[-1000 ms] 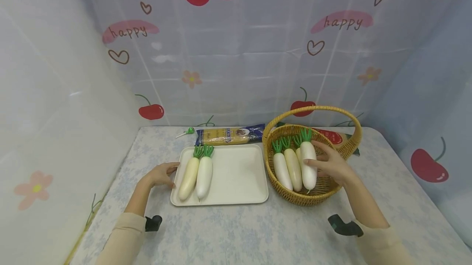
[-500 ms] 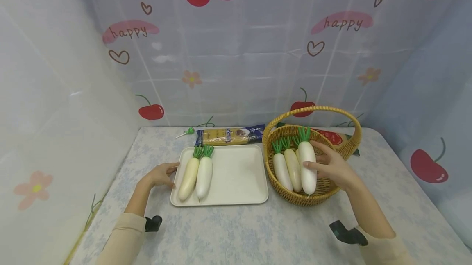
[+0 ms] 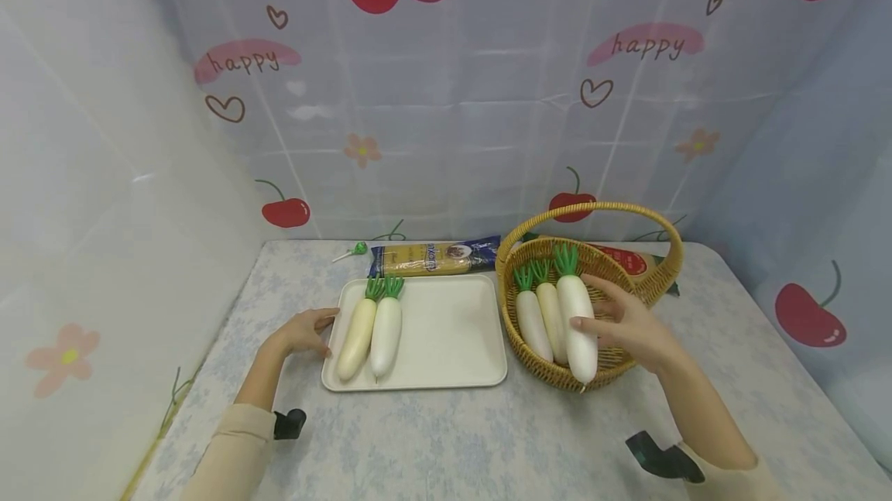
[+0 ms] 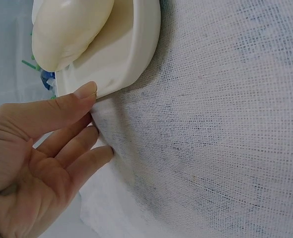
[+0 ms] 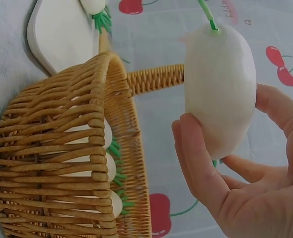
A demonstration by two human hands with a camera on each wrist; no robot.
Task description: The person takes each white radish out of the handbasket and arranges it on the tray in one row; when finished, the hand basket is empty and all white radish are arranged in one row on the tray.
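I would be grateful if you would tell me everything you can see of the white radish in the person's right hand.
The white radish is plump and elongated, with a smooth white body, green leaf stalks at one end and a thin tip at the other; its material is unclear. The right grip holds it between thumb and fingers. It appears raised above the wicker basket, slanted, leaves pointing away from the person. Only the hand visibly touches it.

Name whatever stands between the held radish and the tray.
The basket's left rim lies between the held radish and the tray; the handle rises beside that route. The radish itself appears higher than the rim.
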